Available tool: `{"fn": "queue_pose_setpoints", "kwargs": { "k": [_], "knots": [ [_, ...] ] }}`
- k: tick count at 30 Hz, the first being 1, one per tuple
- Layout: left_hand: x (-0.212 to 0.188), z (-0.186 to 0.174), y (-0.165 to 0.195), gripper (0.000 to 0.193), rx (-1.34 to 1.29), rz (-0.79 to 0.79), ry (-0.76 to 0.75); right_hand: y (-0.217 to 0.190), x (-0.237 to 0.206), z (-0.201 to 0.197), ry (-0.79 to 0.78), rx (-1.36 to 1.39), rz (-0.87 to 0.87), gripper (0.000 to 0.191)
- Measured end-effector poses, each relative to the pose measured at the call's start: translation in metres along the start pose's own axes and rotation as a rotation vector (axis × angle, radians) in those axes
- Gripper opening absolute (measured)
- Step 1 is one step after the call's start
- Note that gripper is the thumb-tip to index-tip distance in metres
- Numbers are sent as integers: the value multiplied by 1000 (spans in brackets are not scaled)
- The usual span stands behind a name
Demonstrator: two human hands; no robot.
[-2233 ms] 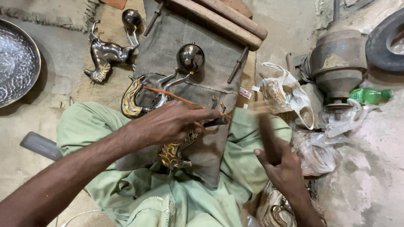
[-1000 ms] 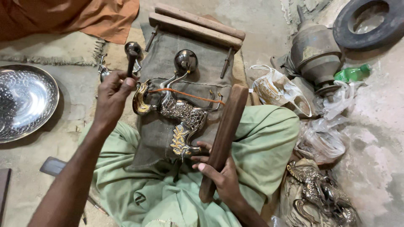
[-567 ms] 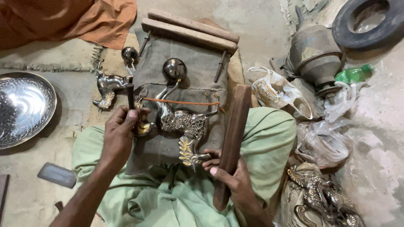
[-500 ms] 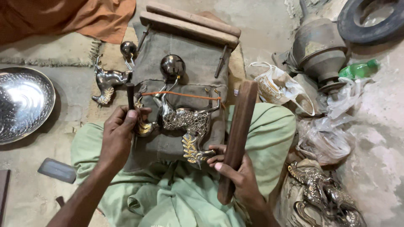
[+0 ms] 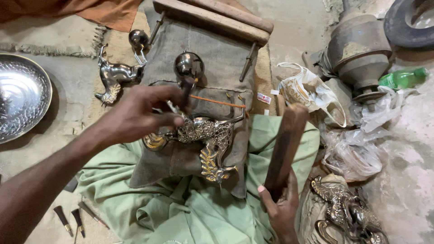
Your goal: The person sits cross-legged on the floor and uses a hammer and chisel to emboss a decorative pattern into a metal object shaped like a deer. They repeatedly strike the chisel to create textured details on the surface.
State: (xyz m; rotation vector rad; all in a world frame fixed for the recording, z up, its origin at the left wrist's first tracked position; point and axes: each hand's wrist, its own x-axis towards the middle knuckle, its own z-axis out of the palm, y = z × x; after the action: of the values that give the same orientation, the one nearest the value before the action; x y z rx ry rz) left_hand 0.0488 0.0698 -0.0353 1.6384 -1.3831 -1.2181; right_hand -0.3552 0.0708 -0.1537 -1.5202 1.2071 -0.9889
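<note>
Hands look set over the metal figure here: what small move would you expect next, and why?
Probably a short downward tap of the wooden baton onto the punch. The left hand pinches a thin dark punch against the embossed metal figure on the cloth pad, while the right hand holds the baton raised beside it, not touching.

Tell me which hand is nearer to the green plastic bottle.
Right. The right hand grips the wooden stick at lower centre-right, well below and left of the green plastic bottle. The left hand is farther left, on the ornate metal figure.
</note>
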Motion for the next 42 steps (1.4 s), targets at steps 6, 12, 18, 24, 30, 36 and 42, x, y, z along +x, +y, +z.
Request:
{"fn": "queue_pose_setpoints", "kwargs": {
  "k": [6, 12, 18, 24, 30, 36, 42],
  "knots": [
    [36, 42, 33, 50, 259, 505, -265, 5, -10, -7, -124, 194, 236, 44],
    [49, 59, 47, 51, 496, 579, -462, 6, -28, -2, 70, 103, 256, 50],
    [55, 60, 53, 44, 570, 793, -548, 9, -50, 7, 88, 80, 209, 45],
    [55, 57, 57, 39, 677, 761, -601, 31, -75, 11, 75, 119, 172, 42],
    [54, 59, 52, 53, 672, 736, -609, 56, -90, 7, 12, 252, -107, 48],
    [55, 65, 48, 43, 743, 825, -541, 79, -107, 5, 25, 244, -42, 55],
    [53, 66, 49, 49, 740, 807, -525, 83, -110, -3, -20, 205, -22, 47]
  ]
}}
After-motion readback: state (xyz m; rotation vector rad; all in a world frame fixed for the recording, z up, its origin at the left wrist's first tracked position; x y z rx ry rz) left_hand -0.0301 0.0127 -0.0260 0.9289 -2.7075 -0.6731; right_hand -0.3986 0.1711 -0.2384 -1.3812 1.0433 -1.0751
